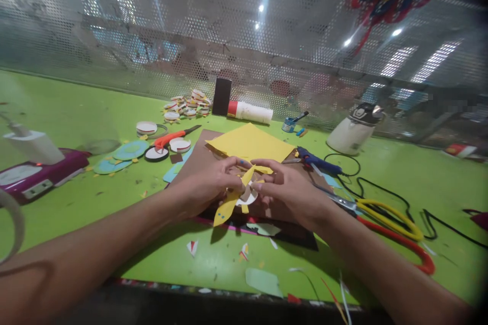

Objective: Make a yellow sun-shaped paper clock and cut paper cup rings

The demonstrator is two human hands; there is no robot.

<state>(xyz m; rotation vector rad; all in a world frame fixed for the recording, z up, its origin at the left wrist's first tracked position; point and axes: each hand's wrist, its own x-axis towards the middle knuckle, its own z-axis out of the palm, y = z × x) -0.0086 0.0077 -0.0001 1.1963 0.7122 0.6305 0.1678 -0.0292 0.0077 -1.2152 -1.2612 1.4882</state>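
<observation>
My left hand [211, 183] pinches a long yellow paper cutout [225, 208] that carries small blue dots at its lower end. Just to its right, my right hand [284, 188] has its fingers closed on a white round paper piece [250, 197] with a small yellow foot-like tab. The two pieces overlap between the fingertips, and whether they are joined is hidden. Both hands are above brown sheets. Beyond them lies a yellow paper sheet [251, 143]. A blue glue gun [319, 161] rests to the right, near large scissors [385, 218] with yellow and red handles.
Orange-handled scissors [171, 138], rolls of white strip [147, 128] and blue round cutouts [130, 150] lie left. A purple power strip [57, 175] stands farther left. Behind are a pile of small ring pieces [188, 106], a phone [221, 96] and a white kettle [353, 132]. Black cords trail right.
</observation>
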